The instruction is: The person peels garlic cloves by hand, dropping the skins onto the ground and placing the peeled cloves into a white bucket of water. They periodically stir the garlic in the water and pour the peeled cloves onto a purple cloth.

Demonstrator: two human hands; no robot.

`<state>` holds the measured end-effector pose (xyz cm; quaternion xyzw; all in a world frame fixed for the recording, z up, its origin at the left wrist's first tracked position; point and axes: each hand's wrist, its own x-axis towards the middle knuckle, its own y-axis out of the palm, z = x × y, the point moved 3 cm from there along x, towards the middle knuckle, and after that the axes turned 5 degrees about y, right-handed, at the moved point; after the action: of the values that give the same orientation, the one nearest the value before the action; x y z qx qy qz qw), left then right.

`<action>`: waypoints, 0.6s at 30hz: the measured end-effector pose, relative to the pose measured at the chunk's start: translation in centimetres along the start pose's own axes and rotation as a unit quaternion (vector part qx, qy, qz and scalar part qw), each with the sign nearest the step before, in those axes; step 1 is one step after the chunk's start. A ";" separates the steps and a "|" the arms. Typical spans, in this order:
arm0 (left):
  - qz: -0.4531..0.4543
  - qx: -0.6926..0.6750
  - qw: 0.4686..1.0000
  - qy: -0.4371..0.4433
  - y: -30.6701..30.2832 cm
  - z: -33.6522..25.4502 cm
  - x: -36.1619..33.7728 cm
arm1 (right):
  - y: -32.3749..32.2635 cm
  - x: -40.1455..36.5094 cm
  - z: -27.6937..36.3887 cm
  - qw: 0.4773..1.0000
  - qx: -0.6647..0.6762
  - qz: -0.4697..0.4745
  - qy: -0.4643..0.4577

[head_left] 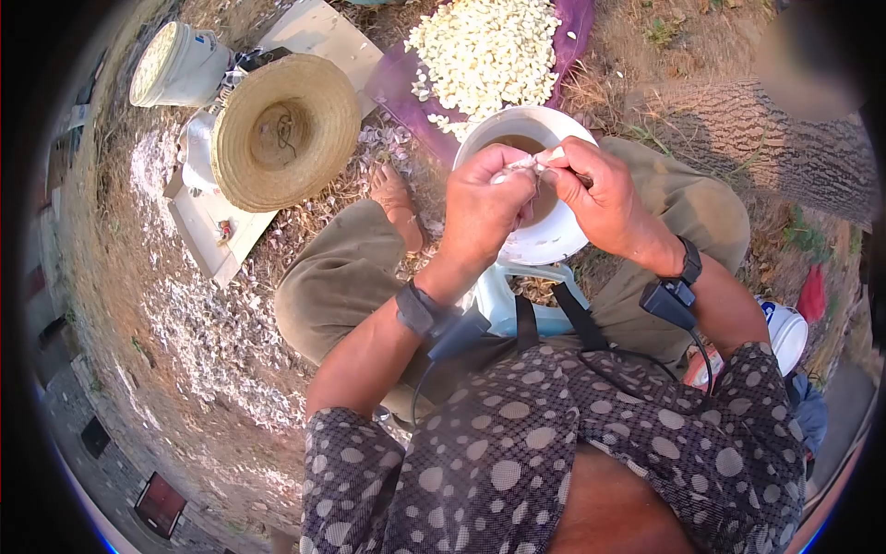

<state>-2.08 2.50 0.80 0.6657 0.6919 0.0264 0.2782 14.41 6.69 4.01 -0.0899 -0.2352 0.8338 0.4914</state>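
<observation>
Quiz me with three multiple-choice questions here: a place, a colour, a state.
1. Where is the round woven straw hat?
A. On a chair.
B. Near the white plastic bucket.
C. On the person's head.
2. What colour is the cloth under the pile of peeled white cloves?
A. Green.
B. Yellow.
C. Purple.
3. How are the left hand and right hand?
A. Both pinch one small white clove above the round white bowl.
B. Flat on the knees.
C. Gripping the hat.
Answers: B, the hat lies next to the bucket; C, purple shows around the pile; A, their fingers meet on the clove over the bowl.
</observation>
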 end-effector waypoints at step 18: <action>0.019 -0.182 0.982 -0.051 -2.2 0.4 -0.6 | -3.0 6.2 -0.7 0.909 0.344 -0.068 0.226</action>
<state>-3.94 1.54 -0.26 0.6170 0.6477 0.1231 0.4297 13.92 13.45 5.38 -0.0853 0.1781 0.7845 0.5878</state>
